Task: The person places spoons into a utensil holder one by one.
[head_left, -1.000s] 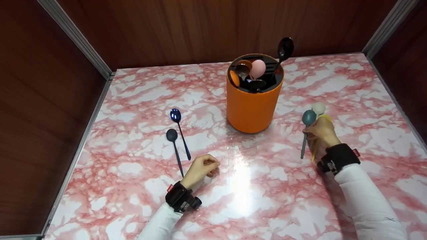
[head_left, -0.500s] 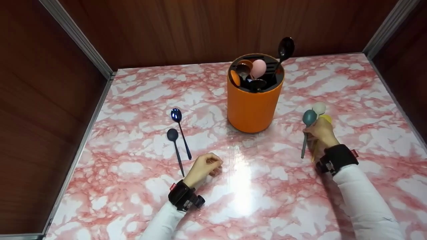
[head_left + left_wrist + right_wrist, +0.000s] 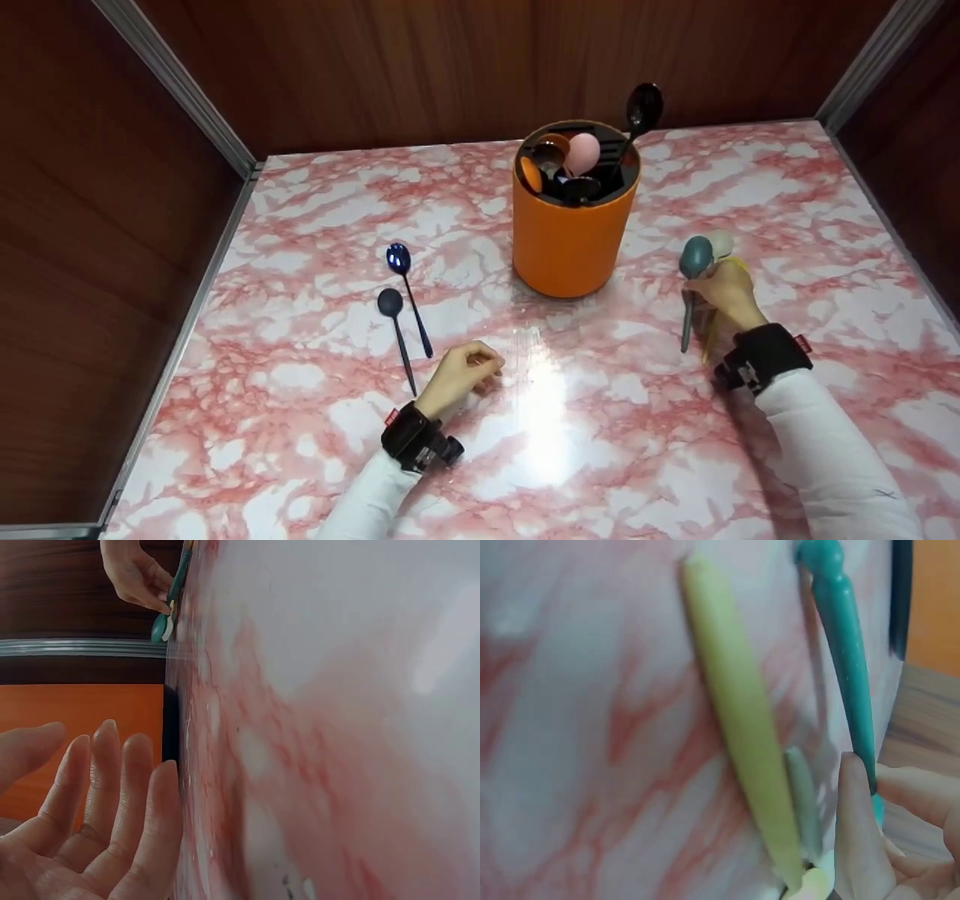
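Your right hand (image 3: 726, 292) pinches the teal spoon (image 3: 696, 257) with thumb and finger, on the thin handle just below its bowl. The spoon is between the orange pot (image 3: 570, 247) and the right edge of the table (image 3: 337, 195), bowl toward the far edge. It looks light and stiff, and not easy to break. The handle looks smooth and round, so it may twist; a snug pinch near the bowl is best. Mind the yellow spoon (image 3: 739, 720) close beside it. Your left hand (image 3: 459, 375) holds nothing, its fingers loose and a bit bent.
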